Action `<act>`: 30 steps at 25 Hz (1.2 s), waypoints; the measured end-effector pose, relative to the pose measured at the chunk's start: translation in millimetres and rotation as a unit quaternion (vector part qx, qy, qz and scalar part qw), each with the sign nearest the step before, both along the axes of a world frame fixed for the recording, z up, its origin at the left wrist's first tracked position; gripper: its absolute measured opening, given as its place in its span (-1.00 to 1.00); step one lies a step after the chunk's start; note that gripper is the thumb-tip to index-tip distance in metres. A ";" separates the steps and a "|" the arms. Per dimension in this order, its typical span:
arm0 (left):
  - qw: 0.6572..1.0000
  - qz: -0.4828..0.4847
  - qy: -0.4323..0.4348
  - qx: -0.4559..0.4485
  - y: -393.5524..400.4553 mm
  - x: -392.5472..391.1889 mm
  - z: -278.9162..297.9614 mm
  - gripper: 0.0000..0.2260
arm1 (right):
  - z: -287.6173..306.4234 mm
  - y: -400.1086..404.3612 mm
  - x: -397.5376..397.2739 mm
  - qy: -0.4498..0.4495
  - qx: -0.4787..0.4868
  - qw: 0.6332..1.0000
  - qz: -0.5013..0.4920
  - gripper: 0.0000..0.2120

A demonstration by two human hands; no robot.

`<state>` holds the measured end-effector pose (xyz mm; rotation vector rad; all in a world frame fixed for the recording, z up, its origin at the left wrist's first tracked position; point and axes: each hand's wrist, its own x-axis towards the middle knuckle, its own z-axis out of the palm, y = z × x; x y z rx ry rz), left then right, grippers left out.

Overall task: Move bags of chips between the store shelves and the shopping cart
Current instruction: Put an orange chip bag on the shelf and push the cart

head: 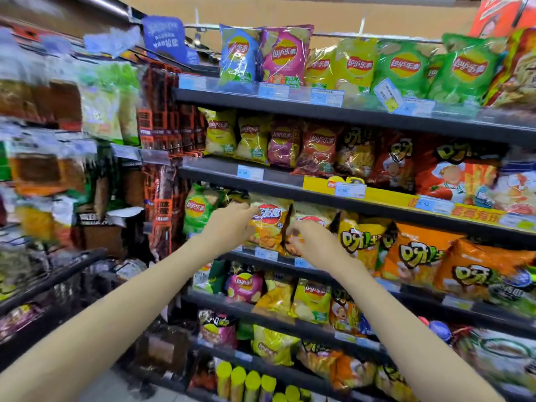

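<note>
Curling over the top edge of a yellow-orange crinkly chip bag with a red-and-blue logo point(268, 224), the fingers of your left hand point(232, 224) hold it where it stands upright on the third dark shelf point(261, 190) from the top. Your right hand point(311, 239) sits just beside it, its fingers bent and pinching the upper part of a second pale-yellow chip bag with a red logo point(314, 214) on the same shelf; how firmly it grips, you cannot tell. Both bags touch each other. To their left stands a green foil chip bag point(198, 210), and to their right a row of orange snack bags with bold black-and-yellow lettering point(417, 250). At the lower left, the dark wire rim of the shopping cart point(55, 278) shows, blurred.
</note>
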<state>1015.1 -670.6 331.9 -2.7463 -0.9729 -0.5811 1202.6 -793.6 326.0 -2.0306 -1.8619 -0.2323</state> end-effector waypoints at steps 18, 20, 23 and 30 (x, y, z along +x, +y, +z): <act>0.922 0.371 0.015 -0.106 -80.9 -519.0 -90.6 -0.69 | -81.6 90.3 -484.3 0.011 -0.122 0.920 0.371 -0.85; 0.905 0.411 0.013 -0.112 -83.9 -587.4 -91.5 -0.66 | -77.9 106.6 -559.5 0.011 -0.118 0.908 0.403 -0.85; 0.883 0.454 -0.004 -0.119 -86.5 -683.0 -94.2 -0.64 | -80.3 123.2 -664.2 0.014 -0.110 0.891 0.441 -0.81; 0.845 0.509 0.003 -0.161 -64.4 -827.4 -131.7 -0.64 | -122.7 162.1 -820.3 0.011 -0.172 0.846 0.504 -0.81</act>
